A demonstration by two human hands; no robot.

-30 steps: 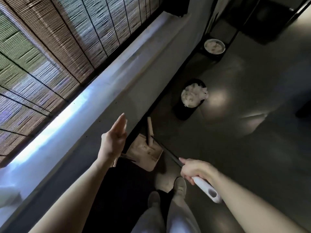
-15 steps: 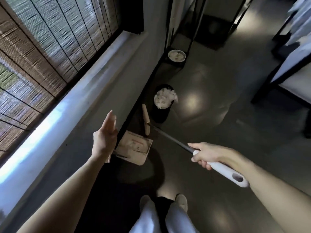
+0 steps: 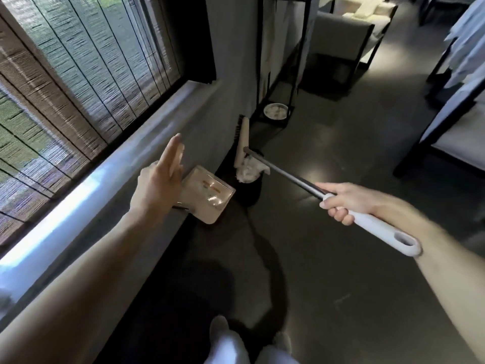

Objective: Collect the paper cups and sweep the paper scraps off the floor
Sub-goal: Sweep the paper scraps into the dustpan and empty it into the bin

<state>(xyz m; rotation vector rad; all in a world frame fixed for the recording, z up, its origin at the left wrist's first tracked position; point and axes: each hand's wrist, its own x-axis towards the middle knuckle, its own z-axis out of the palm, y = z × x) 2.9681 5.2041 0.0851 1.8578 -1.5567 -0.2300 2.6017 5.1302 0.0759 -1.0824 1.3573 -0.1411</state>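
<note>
My right hand (image 3: 341, 203) grips the white end of a broom handle (image 3: 378, 229). Its dark shaft runs up and left to the beige broom head (image 3: 242, 143), which stands on end over a black bin (image 3: 249, 190) heaped with white paper scraps (image 3: 248, 173). My left hand (image 3: 160, 179) is raised by the wall with straight fingers, holding nothing that I can see. Just right of it stands a beige dustpan (image 3: 207, 198); a thin dark rod (image 3: 181, 207) runs from it under my hand.
A second round container (image 3: 275, 110) with white contents sits at the foot of a black frame stand (image 3: 283, 61). A window ledge (image 3: 110, 174) and bamboo blind run along the left. A sofa (image 3: 341, 38) stands ahead and dark-framed furniture (image 3: 451, 143) on the right. The floor (image 3: 341, 285) is dark.
My right hand has lifted and swung the broom forward, so its head has gone from beside the dustpan to over the bin. My view has tilted up. My left hand stays open.
</note>
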